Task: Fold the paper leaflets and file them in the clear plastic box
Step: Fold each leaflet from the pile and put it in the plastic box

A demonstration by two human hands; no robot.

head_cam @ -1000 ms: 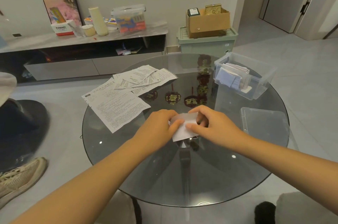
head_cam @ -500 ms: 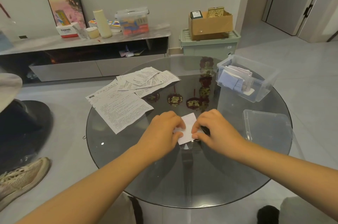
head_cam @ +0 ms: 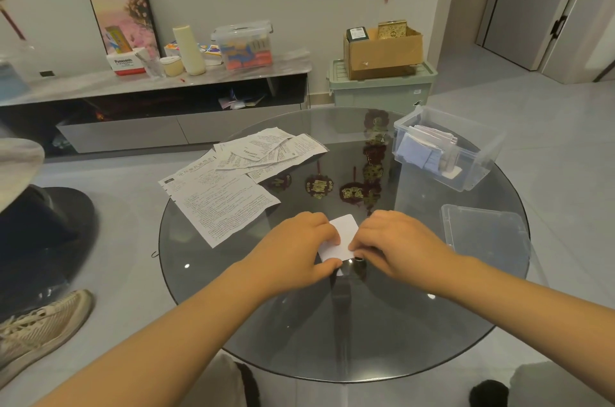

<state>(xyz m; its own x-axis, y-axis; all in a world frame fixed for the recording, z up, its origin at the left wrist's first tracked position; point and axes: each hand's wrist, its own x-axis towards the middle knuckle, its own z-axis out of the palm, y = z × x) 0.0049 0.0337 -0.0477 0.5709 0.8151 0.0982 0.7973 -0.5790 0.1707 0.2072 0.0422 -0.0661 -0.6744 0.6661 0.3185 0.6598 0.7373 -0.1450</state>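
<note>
**Two hands on one folded leaflet**

Both of my hands sit on a small folded leaflet (head_cam: pixel 342 238) lying on the glass table (head_cam: pixel 399 323), near its middle. My left hand (head_cam: pixel 296 248) has its fingers curled over the leaflet's left edge, with the thumb tucked at the near corner. My right hand (head_cam: pixel 397 242) curls over the right edge, fingertips pinching it down. Only a white strip of paper shows between them.

Further left on the table lies a loose spread of unfolded leaflets (head_cam: pixel 239 173), printed side up, some overlapping. At the far right stands the clear box (head_cam: pixel 466 173), open, with several folded leaflets standing inside toward its left end. Its lid (head_cam: pixel 486 233) lies flat on the glass just beside my right hand, nearer than the box.
</note>
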